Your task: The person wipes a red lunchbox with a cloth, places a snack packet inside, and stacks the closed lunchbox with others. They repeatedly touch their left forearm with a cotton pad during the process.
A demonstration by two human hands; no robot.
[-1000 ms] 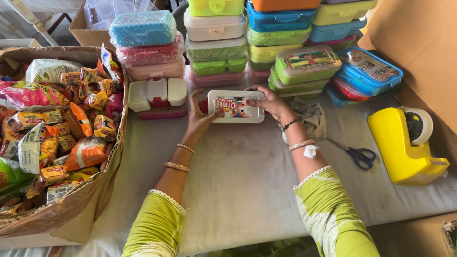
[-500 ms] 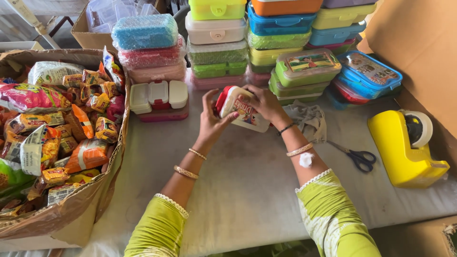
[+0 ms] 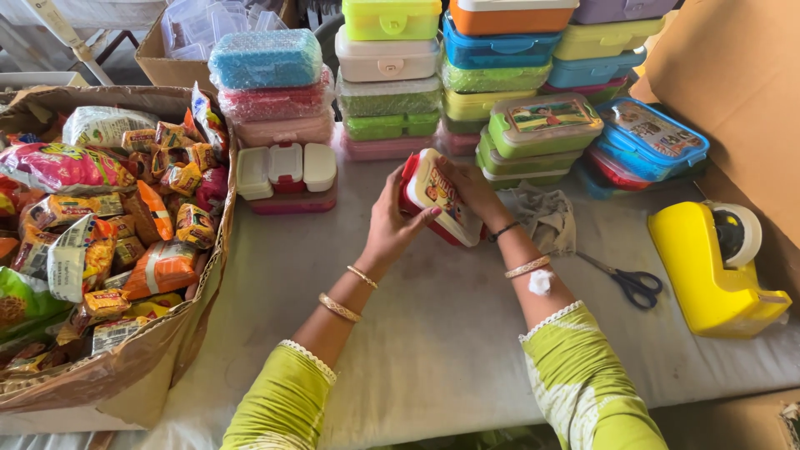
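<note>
Both hands grip one lunch box, tilted up off the table: left hand under it, right hand on top. Lid looks closed; stacked boxes wait behind.

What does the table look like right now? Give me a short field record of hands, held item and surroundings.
left hand: grips the left end of the red and white plastic lunch box
right hand: on the box's upper right side
box pose: lifted off the table, tilted
behind: stacks of coloured plastic lunch boxes
left side: brown cardboard carton of snack packets
right side: black-handled scissors, yellow tape dispenser, crumpled grey cloth
</note>
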